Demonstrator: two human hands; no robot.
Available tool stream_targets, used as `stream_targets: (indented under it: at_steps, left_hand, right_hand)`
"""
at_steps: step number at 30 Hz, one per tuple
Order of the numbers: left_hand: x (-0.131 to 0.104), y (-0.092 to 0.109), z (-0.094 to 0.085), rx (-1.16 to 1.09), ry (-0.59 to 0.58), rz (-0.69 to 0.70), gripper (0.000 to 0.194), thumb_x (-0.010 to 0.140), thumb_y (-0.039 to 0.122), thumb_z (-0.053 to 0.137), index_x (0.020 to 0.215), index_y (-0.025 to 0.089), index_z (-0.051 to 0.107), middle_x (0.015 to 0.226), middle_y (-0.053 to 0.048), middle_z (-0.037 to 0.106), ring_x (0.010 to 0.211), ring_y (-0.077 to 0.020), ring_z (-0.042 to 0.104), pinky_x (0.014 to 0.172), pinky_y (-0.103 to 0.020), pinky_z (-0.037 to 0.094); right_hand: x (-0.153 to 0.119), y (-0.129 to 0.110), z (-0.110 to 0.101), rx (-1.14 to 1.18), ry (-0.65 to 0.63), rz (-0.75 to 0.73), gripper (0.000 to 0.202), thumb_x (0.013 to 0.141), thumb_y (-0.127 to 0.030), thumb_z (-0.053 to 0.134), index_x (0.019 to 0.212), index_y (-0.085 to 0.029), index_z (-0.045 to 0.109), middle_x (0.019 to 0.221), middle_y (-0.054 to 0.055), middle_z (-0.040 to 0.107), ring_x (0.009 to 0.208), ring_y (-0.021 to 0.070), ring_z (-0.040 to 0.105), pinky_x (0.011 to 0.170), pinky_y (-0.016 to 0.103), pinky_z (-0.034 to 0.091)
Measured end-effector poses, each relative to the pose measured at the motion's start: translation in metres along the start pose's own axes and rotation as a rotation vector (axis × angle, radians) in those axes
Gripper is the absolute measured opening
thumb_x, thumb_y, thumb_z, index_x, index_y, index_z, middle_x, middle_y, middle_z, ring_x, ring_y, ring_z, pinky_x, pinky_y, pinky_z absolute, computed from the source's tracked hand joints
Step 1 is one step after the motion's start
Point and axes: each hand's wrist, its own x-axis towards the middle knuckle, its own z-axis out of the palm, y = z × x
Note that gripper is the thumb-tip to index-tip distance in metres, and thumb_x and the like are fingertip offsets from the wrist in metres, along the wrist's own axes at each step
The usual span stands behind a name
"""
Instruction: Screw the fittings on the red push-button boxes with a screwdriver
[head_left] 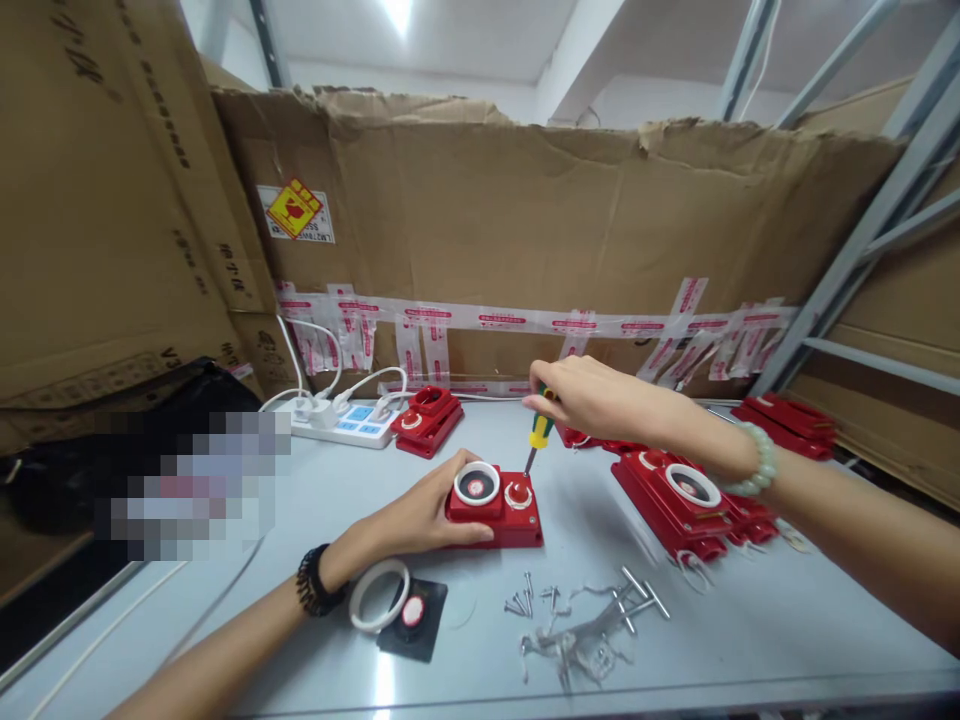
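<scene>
A red box-shaped device [510, 535] with a white-ringed black disc and a small red dome lies on the table in front of me. My left hand [442, 505] grips its left side, thumb along the front. My right hand [574, 390] is closed round the handle of a green and yellow screwdriver [538, 432]. Its shaft slants down to the device's far right corner, beside the dome. Nearer to me are a loose white ring [358, 610], a black square plate [424, 640] with a disc, and several screws [519, 603].
More red devices [660, 500] are stacked on the right, and another [427, 422] stands behind. A white power strip [352, 425] with plugged-in cables is at the back left. Metal pins [646, 592] and clear plastic scraps lie at the front. A cardboard wall [487, 230] closes off the back.
</scene>
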Motion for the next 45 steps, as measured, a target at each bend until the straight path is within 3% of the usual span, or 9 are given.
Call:
stream_targets:
  at_steps: [4, 8, 11, 14, 18, 23, 31, 38, 45]
  left_hand:
    - [0.000, -0.002, 0.000, -0.007, 0.000, 0.006, 0.048, 0.073, 0.039, 0.070, 0.108, 0.020, 0.043, 0.104, -0.005, 0.055, 0.092, -0.0218, 0.056, 0.080, -0.034, 0.046]
    - [0.000, -0.002, 0.001, 0.008, 0.009, 0.008, 0.048, 0.072, 0.039, 0.070, 0.108, 0.020, 0.044, 0.103, -0.005, 0.055, 0.090, -0.0217, 0.056, 0.079, -0.034, 0.046]
    - [0.000, -0.001, 0.000, 0.010, 0.006, 0.012, 0.048, 0.073, 0.039, 0.070, 0.109, 0.020, 0.044, 0.104, -0.005, 0.055, 0.092, -0.0222, 0.056, 0.081, -0.035, 0.045]
    - [0.000, -0.001, 0.000, 0.008, 0.003, 0.005, 0.048, 0.073, 0.039, 0.070, 0.109, 0.020, 0.044, 0.104, -0.006, 0.056, 0.091, -0.0224, 0.056, 0.081, -0.035, 0.045]
    - [0.000, -0.002, 0.000, 0.007, 0.005, 0.005, 0.049, 0.072, 0.039, 0.071, 0.109, 0.019, 0.044, 0.104, -0.006, 0.056, 0.091, -0.0221, 0.056, 0.080, -0.035, 0.045]
    - [0.001, -0.002, 0.000, 0.004, -0.001, 0.005, 0.049, 0.073, 0.040, 0.070, 0.108, 0.020, 0.043, 0.104, -0.005, 0.055, 0.091, -0.0218, 0.056, 0.079, -0.034, 0.047]
    - [0.001, -0.001, 0.000, 0.010, -0.006, 0.017, 0.048, 0.073, 0.038, 0.070, 0.108, 0.020, 0.043, 0.103, -0.005, 0.055, 0.091, -0.0214, 0.056, 0.080, -0.034, 0.046]
    - [0.001, 0.000, -0.001, -0.006, -0.008, 0.018, 0.047, 0.073, 0.037, 0.070, 0.108, 0.020, 0.044, 0.103, -0.005, 0.055, 0.091, -0.0212, 0.056, 0.080, -0.033, 0.046]
    - [0.001, -0.001, 0.000, 0.001, -0.011, 0.019, 0.048, 0.073, 0.038, 0.071, 0.108, 0.019, 0.044, 0.103, -0.005, 0.055, 0.090, -0.0212, 0.055, 0.079, -0.033, 0.046]
  right_hand:
    - [-0.003, 0.002, -0.003, 0.168, -0.057, -0.122, 0.018, 0.085, -0.019, 0.049, 0.101, -0.014, 0.050, 0.098, 0.010, 0.060, 0.078, 0.0161, 0.055, 0.066, 0.027, 0.040]
    - [-0.002, -0.009, 0.005, -0.057, 0.014, 0.012, 0.035, 0.088, -0.046, 0.043, 0.086, -0.012, 0.053, 0.078, 0.012, 0.061, 0.064, 0.0208, 0.055, 0.054, 0.031, 0.035]
    - [0.002, -0.010, 0.010, -0.168, 0.079, 0.125, 0.040, 0.092, -0.045, 0.033, 0.082, -0.013, 0.054, 0.069, 0.012, 0.060, 0.061, 0.0222, 0.054, 0.052, 0.033, 0.031]
    - [0.001, -0.002, 0.006, 0.009, 0.052, 0.005, 0.022, 0.090, -0.031, 0.041, 0.099, -0.013, 0.049, 0.083, 0.011, 0.062, 0.069, 0.0194, 0.055, 0.059, 0.031, 0.036]
    - [-0.004, 0.002, -0.001, 0.256, -0.073, -0.071, 0.029, 0.085, -0.033, 0.048, 0.108, -0.015, 0.043, 0.095, 0.010, 0.061, 0.071, 0.0161, 0.056, 0.061, 0.028, 0.040]
    - [-0.002, -0.007, 0.006, -0.082, 0.067, 0.166, 0.048, 0.089, -0.055, 0.034, 0.094, -0.010, 0.050, 0.074, 0.014, 0.061, 0.066, 0.0243, 0.057, 0.053, 0.032, 0.033]
    - [-0.002, -0.003, -0.002, 0.252, -0.090, 0.062, 0.022, 0.078, -0.023, 0.048, 0.099, -0.017, 0.045, 0.085, 0.007, 0.062, 0.062, 0.0145, 0.054, 0.053, 0.027, 0.034]
    - [0.005, -0.009, 0.014, -0.137, 0.127, 0.186, 0.035, 0.092, -0.040, 0.030, 0.089, -0.013, 0.052, 0.073, 0.014, 0.062, 0.066, 0.0237, 0.056, 0.053, 0.033, 0.030]
    - [-0.004, -0.002, -0.001, 0.242, -0.041, -0.006, 0.020, 0.085, -0.026, 0.042, 0.102, -0.016, 0.046, 0.086, 0.008, 0.062, 0.069, 0.0165, 0.055, 0.058, 0.028, 0.038]
